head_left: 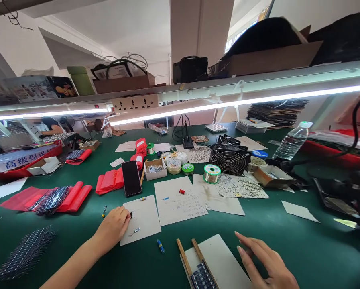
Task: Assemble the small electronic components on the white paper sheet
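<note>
My left hand [115, 224] is closed in a pinch at a small dark component [131, 215], over a white paper sheet [149, 214]. Its fingertips partly hide the piece. Another small component with wire leads [135, 231] lies lower on that sheet. Just left of the hand is a yellow and dark component [103, 211]; a blue one [160, 246] rests on the green mat. My right hand [267, 261] hovers with fingers apart, holding nothing, right of a white board [224, 257]. Two wooden strips [184, 257] flank dark circuit boards [203, 277] there.
A phone [131, 178] leans by red wrapped bundles [110, 181]. Solder spools [212, 174], a black fan [230, 158] and a water bottle [292, 140] stand farther back. Circuit board strips [25, 253] lie at left. A shelf with a lit tube [243, 103] spans above.
</note>
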`<state>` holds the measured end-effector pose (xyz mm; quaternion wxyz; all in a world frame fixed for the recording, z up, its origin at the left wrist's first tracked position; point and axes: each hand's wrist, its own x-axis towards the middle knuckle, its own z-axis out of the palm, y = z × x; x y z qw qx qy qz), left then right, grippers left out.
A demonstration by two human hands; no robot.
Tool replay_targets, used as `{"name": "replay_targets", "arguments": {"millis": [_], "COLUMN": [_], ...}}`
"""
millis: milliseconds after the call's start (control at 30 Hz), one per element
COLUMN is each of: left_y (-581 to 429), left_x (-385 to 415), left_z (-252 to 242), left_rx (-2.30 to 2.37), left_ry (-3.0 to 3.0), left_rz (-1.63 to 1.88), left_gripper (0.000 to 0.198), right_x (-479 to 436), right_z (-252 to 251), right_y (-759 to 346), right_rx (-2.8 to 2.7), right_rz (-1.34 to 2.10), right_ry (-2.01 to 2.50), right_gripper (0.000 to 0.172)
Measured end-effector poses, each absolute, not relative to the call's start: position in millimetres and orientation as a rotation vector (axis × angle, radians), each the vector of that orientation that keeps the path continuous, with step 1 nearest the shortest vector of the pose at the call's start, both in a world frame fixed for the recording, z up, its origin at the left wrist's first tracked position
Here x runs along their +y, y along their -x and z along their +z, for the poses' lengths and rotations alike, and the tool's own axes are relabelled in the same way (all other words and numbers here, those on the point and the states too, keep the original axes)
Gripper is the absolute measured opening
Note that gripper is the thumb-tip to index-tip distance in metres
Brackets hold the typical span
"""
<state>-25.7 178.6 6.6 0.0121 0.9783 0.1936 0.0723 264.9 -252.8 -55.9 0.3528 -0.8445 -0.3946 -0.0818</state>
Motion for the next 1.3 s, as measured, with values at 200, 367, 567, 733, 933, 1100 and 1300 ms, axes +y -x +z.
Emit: {"name": "replay_targets", "arguments": {"millis": [200, 367, 567, 733, 933, 1100, 1300], "left_y": [28.8, 29.2, 30.9, 31.6, 31.1, 30.4, 8.5], "left_x": [179.3, 177.7, 174.4, 170.4, 165.7, 149.6, 75.7], "left_z": [6.1, 6.2, 8.6, 20.1, 34.8, 37.0, 23.5], "left_rx": [0.597, 0.598, 0.626, 0.685, 0.864, 0.873, 0.711], "left_ry": [-3.017, -3.012, -2.913, -2.679, -2.156, -1.677, -1.270], "left_rz": [0.282, 0.288, 0.342, 0.381, 0.375, 0.346, 0.193], "left_gripper": [0.015, 0.014, 0.018, 0.026, 0.043, 0.062, 0.074], "right_x": [-249.7, -245.0, -243.1, -245.1, -250.0, -246.2, -221.9], "right_z": [-51.4, -38.9, -33.3, -39.1, -49.1, -44.6, 15.4], "right_y": [-261.0, -257.7, -253.8, -255.4, -259.9, -257.9, -209.6], "right_rx": [-0.860, -0.796, -0.790, -0.812, -0.830, -0.793, -1.002], "right_rz": [-0.012, 0.045, 0.036, 0.023, 0.102, 0.169, 0.410], "right_ry": [2.127, 2.129, 2.114, 2.113, 2.122, 2.086, 1.703], "right_gripper": [0.046, 0.069, 0.058, 0.056, 0.048, 0.045, 0.026]}}
